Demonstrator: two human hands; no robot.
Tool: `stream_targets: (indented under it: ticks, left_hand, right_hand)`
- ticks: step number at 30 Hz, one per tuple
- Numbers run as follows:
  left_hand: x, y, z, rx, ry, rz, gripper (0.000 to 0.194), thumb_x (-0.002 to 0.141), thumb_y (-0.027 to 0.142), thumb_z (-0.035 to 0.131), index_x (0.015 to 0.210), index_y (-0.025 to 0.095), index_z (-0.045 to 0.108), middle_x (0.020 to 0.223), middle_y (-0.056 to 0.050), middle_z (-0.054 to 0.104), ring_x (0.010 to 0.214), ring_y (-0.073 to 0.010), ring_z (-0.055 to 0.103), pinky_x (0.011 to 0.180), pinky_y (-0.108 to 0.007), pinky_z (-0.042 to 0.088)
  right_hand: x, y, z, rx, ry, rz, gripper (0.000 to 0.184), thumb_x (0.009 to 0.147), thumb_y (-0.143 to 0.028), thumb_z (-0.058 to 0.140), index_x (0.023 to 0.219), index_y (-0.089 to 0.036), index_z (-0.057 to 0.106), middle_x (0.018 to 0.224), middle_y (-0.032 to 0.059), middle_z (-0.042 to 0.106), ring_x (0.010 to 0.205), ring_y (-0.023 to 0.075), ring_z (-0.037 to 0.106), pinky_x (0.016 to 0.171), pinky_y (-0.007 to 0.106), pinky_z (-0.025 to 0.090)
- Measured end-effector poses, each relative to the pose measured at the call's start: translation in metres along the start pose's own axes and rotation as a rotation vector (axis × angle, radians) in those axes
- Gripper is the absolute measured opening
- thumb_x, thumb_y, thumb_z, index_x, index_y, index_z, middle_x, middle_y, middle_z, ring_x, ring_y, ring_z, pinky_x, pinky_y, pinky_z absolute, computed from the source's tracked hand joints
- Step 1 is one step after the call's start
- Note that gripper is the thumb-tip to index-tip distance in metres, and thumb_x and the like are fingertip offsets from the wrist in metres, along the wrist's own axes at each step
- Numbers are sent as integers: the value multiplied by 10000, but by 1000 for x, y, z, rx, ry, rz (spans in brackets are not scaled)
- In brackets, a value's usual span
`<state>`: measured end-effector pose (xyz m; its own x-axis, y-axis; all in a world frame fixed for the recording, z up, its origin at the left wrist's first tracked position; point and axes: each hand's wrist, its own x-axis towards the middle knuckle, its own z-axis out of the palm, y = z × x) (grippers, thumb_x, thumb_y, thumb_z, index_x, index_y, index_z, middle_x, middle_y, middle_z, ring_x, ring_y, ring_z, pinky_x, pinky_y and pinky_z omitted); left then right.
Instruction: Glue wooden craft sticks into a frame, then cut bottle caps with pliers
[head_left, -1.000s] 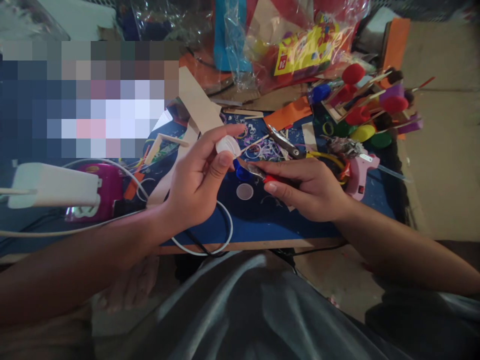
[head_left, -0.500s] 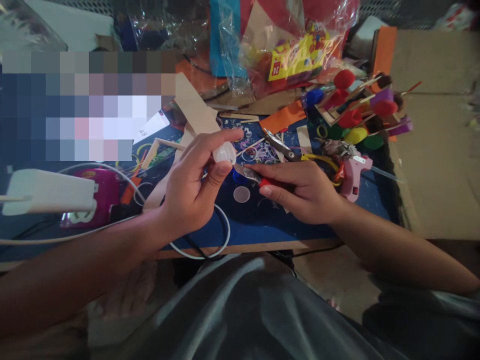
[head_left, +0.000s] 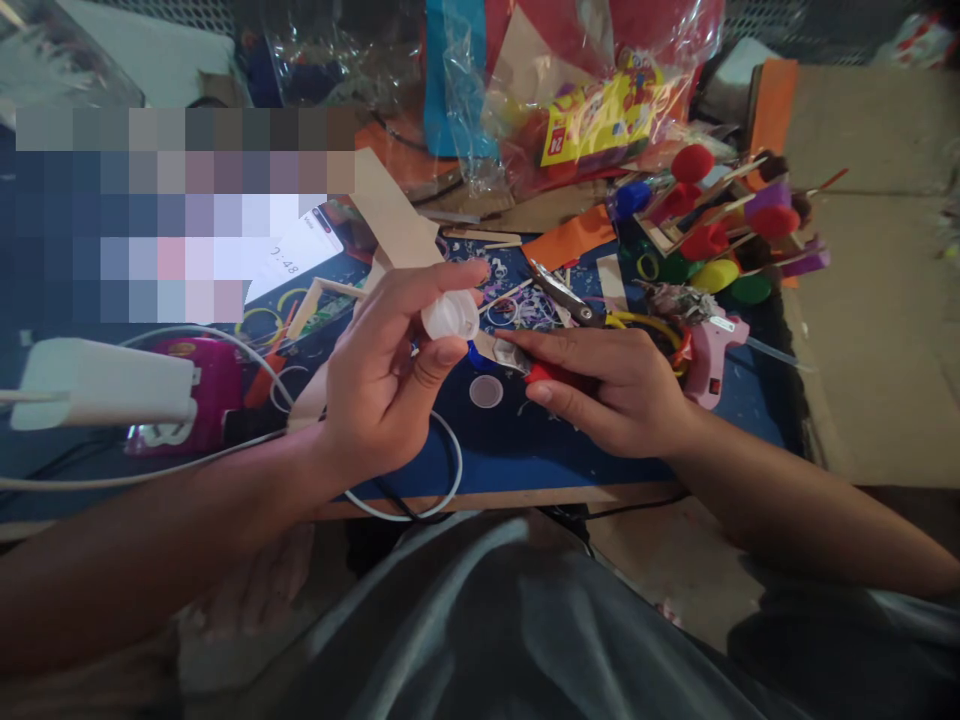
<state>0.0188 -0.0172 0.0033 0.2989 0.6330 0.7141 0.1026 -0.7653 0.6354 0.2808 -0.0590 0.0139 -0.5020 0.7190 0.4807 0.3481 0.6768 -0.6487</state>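
Observation:
My left hand [head_left: 390, 370] pinches a small white plastic cap [head_left: 450, 316] between thumb and fingers, held above the blue board [head_left: 525, 450]. My right hand [head_left: 607, 385] grips a red-handled cutting tool [head_left: 529, 366]; its metal tip points left and touches the underside of the white cap. A blue cap [head_left: 477, 354] lies just behind the tool tip, and a pale round disc [head_left: 486, 391] lies flat on the board below both hands.
A pink glue gun [head_left: 709, 350] lies right of my right hand, with pliers [head_left: 559, 290] behind. Coloured caps on sticks [head_left: 720, 230] crowd the back right. A white charger block [head_left: 105, 383], its cable [head_left: 420, 505], a phone [head_left: 296, 258] and plastic bags [head_left: 585, 90] surround the board.
The two hands have closed a little toward each other, and the tool tip now meets the white cap. The view has shifted slightly, showing more of the phone.

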Motion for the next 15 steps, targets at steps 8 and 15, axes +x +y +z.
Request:
stream_targets:
  ticks: [8,15]
  left_hand:
    - [-2,2,4,-138,-29,-122,384,1182,422,656,1519,256,736,1435,-101,838,1224,-234,850,1009,-356,733]
    - [1,5,-1,-149,-117,-143,396,1208,419,593,1538,253,737,1346,-87,866,1220,-256,858,1033,-419,746]
  right_hand:
    - [1,3,-2,-48,-16,-15,447,1181,-368,684,1536,-106,755,969,58,844,858,153,803,826,255,641]
    - [1,3,-3,-90,-24,-3,472,1179,-372,674,1546,-84,749,861,33,772,772,164,750,763,277,596]
